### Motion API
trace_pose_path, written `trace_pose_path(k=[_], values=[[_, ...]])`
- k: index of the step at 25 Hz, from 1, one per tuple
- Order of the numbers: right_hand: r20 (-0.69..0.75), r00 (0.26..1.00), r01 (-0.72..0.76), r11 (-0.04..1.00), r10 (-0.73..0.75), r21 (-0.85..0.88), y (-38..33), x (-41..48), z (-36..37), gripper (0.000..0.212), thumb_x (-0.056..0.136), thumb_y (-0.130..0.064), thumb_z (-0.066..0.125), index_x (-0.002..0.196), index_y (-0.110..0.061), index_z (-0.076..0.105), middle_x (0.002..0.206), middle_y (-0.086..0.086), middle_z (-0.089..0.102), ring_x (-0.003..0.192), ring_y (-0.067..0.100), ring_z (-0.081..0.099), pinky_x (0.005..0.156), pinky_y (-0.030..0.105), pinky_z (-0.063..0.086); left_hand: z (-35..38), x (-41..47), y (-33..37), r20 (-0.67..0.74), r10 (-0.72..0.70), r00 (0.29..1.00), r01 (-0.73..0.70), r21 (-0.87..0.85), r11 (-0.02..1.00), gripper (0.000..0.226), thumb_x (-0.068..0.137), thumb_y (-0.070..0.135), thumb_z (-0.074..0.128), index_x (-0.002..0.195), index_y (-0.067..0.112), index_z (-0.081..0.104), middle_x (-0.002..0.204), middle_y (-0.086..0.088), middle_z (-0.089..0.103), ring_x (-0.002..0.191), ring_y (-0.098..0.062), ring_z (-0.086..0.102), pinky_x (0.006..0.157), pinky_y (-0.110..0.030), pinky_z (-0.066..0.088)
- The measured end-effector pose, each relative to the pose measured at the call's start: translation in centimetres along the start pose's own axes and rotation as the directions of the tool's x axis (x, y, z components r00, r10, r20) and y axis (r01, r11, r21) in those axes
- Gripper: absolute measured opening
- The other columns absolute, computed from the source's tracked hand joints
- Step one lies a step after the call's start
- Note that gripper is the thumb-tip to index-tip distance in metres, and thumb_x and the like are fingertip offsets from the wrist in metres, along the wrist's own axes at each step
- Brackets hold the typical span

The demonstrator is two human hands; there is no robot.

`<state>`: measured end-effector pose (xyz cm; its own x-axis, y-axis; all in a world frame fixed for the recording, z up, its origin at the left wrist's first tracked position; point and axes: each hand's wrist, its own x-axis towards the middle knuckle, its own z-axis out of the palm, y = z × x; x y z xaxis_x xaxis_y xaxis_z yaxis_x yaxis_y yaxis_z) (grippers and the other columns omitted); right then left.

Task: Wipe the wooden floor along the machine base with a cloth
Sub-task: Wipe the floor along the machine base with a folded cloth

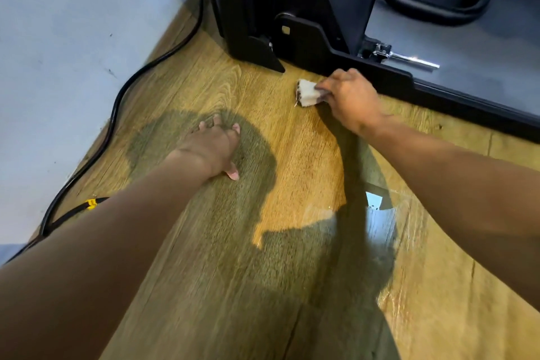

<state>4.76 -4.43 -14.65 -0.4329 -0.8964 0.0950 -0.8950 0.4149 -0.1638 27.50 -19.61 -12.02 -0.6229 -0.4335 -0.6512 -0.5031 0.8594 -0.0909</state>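
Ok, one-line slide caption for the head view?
Right hand holds a folded cloth on the wooden floor beside the machine base; left hand rests flat.

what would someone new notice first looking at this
The right hand holds a folded white cloth on the wooden floor, close beside the black machine base at upper centre. Left of the middle, the left hand rests flat on the floor, in shadow. A black cable runs along the foot of the grey wall on the left.
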Motion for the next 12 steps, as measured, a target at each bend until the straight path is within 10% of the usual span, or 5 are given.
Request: trace_pose_path(k=[4, 8, 12], values=[[-0.023, 0.980, 0.198, 0.979, -0.199, -0.043, -0.8, 0.0, -0.8, 0.030, 0.090, -0.012, 0.057, 0.120, -0.014, 0.061, 0.115, 0.009, 0.059, 0.098, 0.027, 0.050, 0.082, 0.040, 0.048, 0.2, 0.3, 0.0, 0.012, -0.005, 1.000, 0.006, -0.029, 1.000, 0.115, 0.071, 0.042, 0.079, 0.153, 0.019, 0.001, 0.156, -0.023, -0.009, 0.141, -0.046, 0.005, 0.111, -0.055, 0.026], [0.015, 0.998, 0.069, 0.985, -0.068, -0.159, 1.8, 1.0, -0.6, 0.036, 0.095, -0.009, 0.049, 0.130, -0.015, 0.053, 0.124, 0.011, 0.055, 0.106, 0.031, 0.047, 0.087, 0.044, 0.045, 0.2, 0.5, -0.2, 0.006, -0.004, 1.000, 0.005, -0.044, 0.999, 0.117, 0.068, 0.040, 0.081, 0.153, 0.017, 0.004, 0.155, -0.024, -0.007, 0.141, -0.047, 0.006, 0.111, -0.056, 0.025], [-0.072, 0.992, -0.094, 0.991, 0.101, 0.097, -1.0, -2.4, 0.7, 0.035, 0.092, -0.010, 0.051, 0.126, -0.015, 0.057, 0.121, 0.010, 0.057, 0.104, 0.027, 0.051, 0.091, 0.039, 0.046, 0.4, 0.6, -0.3, 0.001, 0.001, 1.000, 0.000, -0.050, 0.999, 0.116, 0.069, 0.041, 0.081, 0.153, 0.018, 0.004, 0.155, -0.023, -0.007, 0.141, -0.047, 0.006, 0.111, -0.056, 0.026]])
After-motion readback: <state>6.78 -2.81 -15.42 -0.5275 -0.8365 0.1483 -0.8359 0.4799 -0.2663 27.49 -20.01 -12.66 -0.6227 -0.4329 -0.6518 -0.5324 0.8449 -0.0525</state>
